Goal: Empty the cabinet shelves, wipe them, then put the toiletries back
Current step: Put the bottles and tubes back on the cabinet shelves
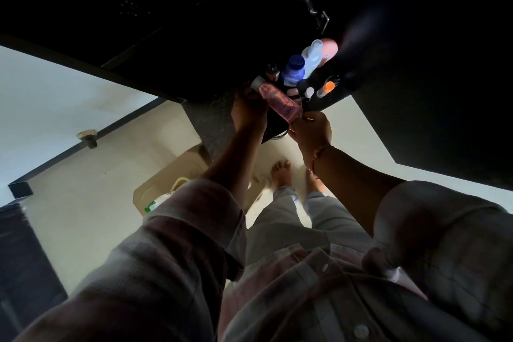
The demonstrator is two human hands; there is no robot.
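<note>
Head: left hand, right hand hold pink tube

A translucent pink tube with a grey cap slants between the hands. Its flat end is pinched in the fingers of the right hand, and its capped end lies over the left hand. Just beyond the fingers stand a blue-capped bottle, a clear bottle, a peach bottle and a small orange-capped bottle.

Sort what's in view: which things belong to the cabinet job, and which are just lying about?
Job: pink tube, held by left hand and right hand; blue bottle; clear bottle; orange-capped vial.
Lying about: bag on the floor; knob.
</note>
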